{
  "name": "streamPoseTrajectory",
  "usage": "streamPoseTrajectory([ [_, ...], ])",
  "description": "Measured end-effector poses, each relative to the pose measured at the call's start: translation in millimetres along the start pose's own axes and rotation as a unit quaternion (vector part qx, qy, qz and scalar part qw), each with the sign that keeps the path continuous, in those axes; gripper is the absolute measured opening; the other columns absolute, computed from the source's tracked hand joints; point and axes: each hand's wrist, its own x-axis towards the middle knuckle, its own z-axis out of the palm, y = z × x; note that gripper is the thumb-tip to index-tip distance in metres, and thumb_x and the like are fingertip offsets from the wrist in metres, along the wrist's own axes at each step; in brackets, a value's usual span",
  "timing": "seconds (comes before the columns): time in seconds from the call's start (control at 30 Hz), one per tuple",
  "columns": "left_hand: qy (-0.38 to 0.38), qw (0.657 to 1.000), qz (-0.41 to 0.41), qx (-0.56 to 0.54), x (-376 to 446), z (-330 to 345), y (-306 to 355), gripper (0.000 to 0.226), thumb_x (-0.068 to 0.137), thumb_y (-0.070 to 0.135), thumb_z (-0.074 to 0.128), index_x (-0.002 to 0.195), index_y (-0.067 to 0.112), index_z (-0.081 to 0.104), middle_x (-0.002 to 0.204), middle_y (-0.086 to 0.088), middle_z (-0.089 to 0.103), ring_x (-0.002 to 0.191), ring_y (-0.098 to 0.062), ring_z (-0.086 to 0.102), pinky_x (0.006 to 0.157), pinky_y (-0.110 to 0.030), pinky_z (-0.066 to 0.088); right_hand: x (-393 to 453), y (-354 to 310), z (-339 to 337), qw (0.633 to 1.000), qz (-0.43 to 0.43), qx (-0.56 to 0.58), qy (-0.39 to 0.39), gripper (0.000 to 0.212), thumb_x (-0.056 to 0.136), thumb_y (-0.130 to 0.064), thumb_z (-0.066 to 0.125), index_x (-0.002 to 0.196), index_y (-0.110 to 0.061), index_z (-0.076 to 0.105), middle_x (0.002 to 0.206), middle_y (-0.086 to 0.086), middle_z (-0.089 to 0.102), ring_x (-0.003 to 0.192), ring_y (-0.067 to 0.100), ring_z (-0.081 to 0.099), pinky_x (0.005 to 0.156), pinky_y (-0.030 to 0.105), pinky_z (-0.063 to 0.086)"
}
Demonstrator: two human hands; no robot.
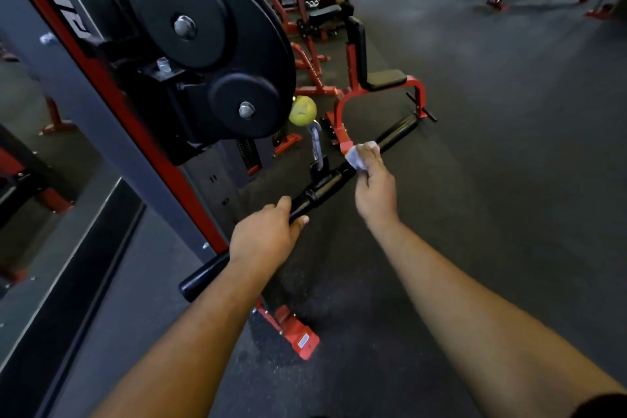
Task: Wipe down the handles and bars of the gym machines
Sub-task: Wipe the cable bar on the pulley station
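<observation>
While the left hand (266,234) grips the near part of the black bar (325,185), the right hand (375,188) farther along holds a white cloth (356,154) clamped against the bar's far section. The bar hangs by a metal clip (316,146) under a yellow-green ball (302,110), just right of the black pulley wheels (217,44) on the grey-and-red machine post (112,125).

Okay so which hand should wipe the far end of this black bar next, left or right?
Right. The right hand already presses the white cloth on the black bar, nearest the far end. The left hand grips the near part, steadying it, and holds no cloth.
</observation>
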Motion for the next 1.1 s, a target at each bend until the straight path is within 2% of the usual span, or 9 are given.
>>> streamPoseTrajectory([
  [0.13, 0.015, 1.000, 0.010, -0.001, -3.4, -3.5, -6.0, 0.045, 0.101, 0.065, 0.037, 0.124, 0.027, 0.045, 0.083, 0.005, 0.050, 0.068, -0.019, 0.059, 0.057, -0.039, 0.058, -34.0, -13.8, 26.1, 0.998, -0.056, -0.022, -0.004, 0.050, 0.095, 0.007, 0.048, 0.140, -0.012, 0.060, 0.152, 0.009, 0.051, 0.149, 0.016, 0.033, 0.120, 0.030, 0.032],
  [0.27, 0.016, 0.999, 0.015, 0.022, -1.5, -9.8, -17.1, 0.045, 0.103, 0.062, 0.038, 0.126, 0.024, 0.046, 0.086, 0.002, 0.049, 0.067, -0.020, 0.053, 0.053, -0.035, 0.048, -87.3, -28.4, 27.6, 0.996, -0.052, 0.059, -0.041, 0.046, 0.096, 0.004, 0.050, 0.138, -0.011, 0.063, 0.144, 0.002, 0.059, 0.136, 0.002, 0.050, 0.113, 0.023, 0.041],
  [0.43, 0.014, 0.999, 0.033, 0.022, -3.2, -11.3, -20.8, 0.046, 0.103, 0.063, 0.036, 0.127, 0.025, 0.046, 0.086, 0.003, 0.050, 0.067, -0.020, 0.054, 0.051, -0.034, 0.047, -12.7, -4.3, -12.4, 0.992, 0.055, 0.021, 0.113, 0.047, 0.096, -0.009, 0.045, 0.136, -0.026, 0.064, 0.124, 0.002, 0.070, 0.108, 0.010, 0.062, 0.095, 0.031, 0.049],
  [0.5, 0.012, 0.999, 0.040, 0.012, -5.5, -8.5, -18.1, 0.046, 0.103, 0.064, 0.036, 0.126, 0.026, 0.046, 0.085, 0.004, 0.051, 0.068, -0.019, 0.057, 0.052, -0.034, 0.051, 26.8, -0.1, -25.3, 0.991, 0.087, -0.022, 0.101, 0.042, 0.098, -0.013, 0.043, 0.129, -0.029, 0.066, 0.117, 0.000, 0.069, 0.098, 0.009, 0.057, 0.087, 0.026, 0.043],
  [0.7, 0.011, 0.999, 0.051, 0.004, -6.6, -5.2, -18.9, 0.050, 0.101, 0.069, 0.030, 0.127, 0.028, 0.046, 0.085, 0.005, 0.055, 0.069, -0.017, 0.059, 0.052, -0.034, 0.052, 14.1, 9.3, 2.1, 0.991, 0.087, -0.065, 0.074, 0.049, 0.099, 0.000, 0.047, 0.145, -0.016, 0.055, 0.149, 0.015, 0.053, 0.138, 0.032, 0.049, 0.112, 0.031, 0.039],
  [0.87, 0.013, 0.999, 0.033, 0.007, -2.2, -7.3, -23.9, 0.049, 0.101, 0.068, 0.033, 0.126, 0.029, 0.048, 0.083, 0.007, 0.053, 0.070, -0.017, 0.061, 0.058, -0.038, 0.057, -72.6, -11.0, 36.4, 0.999, -0.038, 0.029, -0.016, 0.054, 0.098, 0.005, 0.049, 0.147, -0.018, 0.054, 0.148, 0.003, 0.055, 0.142, 0.016, 0.047, 0.118, 0.032, 0.038],
  [0.93, 0.017, 0.999, 0.027, 0.009, -1.8, -6.2, -23.1, 0.049, 0.101, 0.069, 0.033, 0.128, 0.030, 0.047, 0.083, 0.008, 0.053, 0.070, -0.016, 0.061, 0.058, -0.037, 0.058, -68.3, -1.1, 23.0, 0.995, -0.063, 0.066, -0.035, 0.045, 0.099, -0.003, 0.050, 0.142, -0.016, 0.059, 0.144, 0.002, 0.060, 0.136, 0.019, 0.055, 0.113, 0.039, 0.045],
  [1.0, 0.020, 0.999, 0.025, 0.016, -2.8, -5.3, -20.9, 0.050, 0.100, 0.070, 0.032, 0.128, 0.030, 0.046, 0.085, 0.007, 0.056, 0.069, -0.015, 0.061, 0.056, -0.036, 0.058, -34.4, 17.3, -1.5, 0.997, -0.046, 0.056, 0.037, 0.043, 0.099, -0.013, 0.050, 0.140, -0.019, 0.061, 0.136, 0.000, 0.066, 0.116, 0.025, 0.066, 0.099, 0.043, 0.054],
  [1.1, 0.009, 0.999, 0.017, 0.029, -3.1, -3.7, -12.2, 0.054, 0.099, 0.072, 0.031, 0.130, 0.031, 0.045, 0.089, 0.005, 0.058, 0.074, -0.017, 0.062, 0.055, -0.035, 0.055, 39.8, 36.2, -45.7, 0.996, 0.005, -0.024, 0.083, 0.042, 0.100, -0.009, 0.046, 0.135, -0.023, 0.064, 0.126, -0.008, 0.065, 0.108, 0.018, 0.064, 0.089, 0.023, 0.045],
])
